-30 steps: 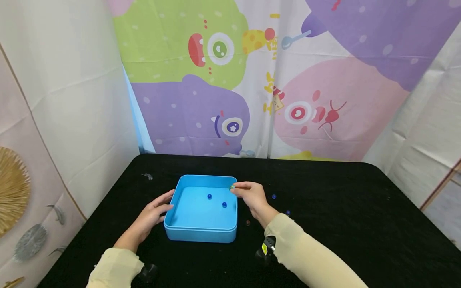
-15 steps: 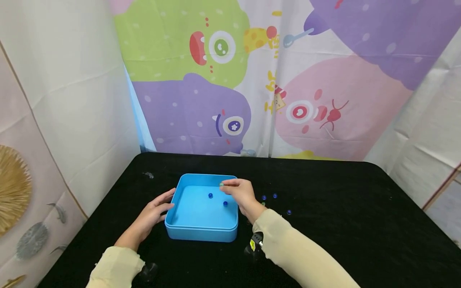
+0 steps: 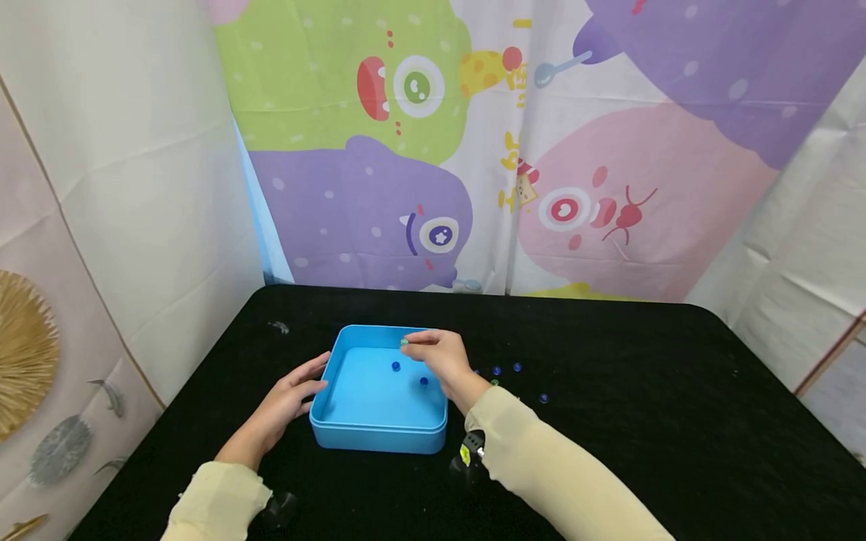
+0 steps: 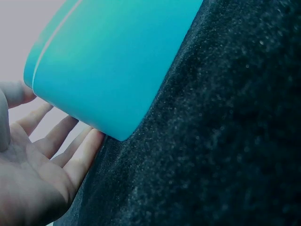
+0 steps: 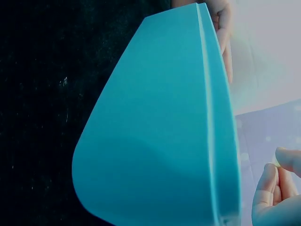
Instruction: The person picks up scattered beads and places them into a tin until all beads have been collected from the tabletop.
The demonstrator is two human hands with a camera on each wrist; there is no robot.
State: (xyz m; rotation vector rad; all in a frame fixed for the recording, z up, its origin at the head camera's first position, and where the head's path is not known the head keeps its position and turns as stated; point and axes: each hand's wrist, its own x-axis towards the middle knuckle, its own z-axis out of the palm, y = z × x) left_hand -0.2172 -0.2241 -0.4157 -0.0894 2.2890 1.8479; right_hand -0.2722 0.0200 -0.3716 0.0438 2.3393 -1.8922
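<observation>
A blue rectangular open-topped box [image 3: 379,439] stands on the black-covered table. My left hand [image 3: 287,398] touches its left side; in the left wrist view the fingers [image 4: 84,155] lie fairly straight against the wall. Over the back right part of the box, my right hand [image 3: 443,362] pinches a greenish marble [image 3: 404,341] between thumb and fingertips. That pinch also shows above the rim in the right wrist view, where the marble is mostly hidden. Two dark blue marbles lie on the box floor, one near the middle [image 3: 395,367] and one farther right [image 3: 424,381].
Right of the box several loose marbles lie on the cloth, among them a blue marble [image 3: 517,367], another blue marble [image 3: 544,398] and a green marble [image 3: 495,382]. A small pale mark [image 3: 278,327] shows at the back left. A printed curtain [image 3: 365,218] hangs behind the table.
My right hand has moved left from the box's right rim to over its inside, carrying the greenish marble. More loose marbles now show behind it. The left hand has stayed on the box.
</observation>
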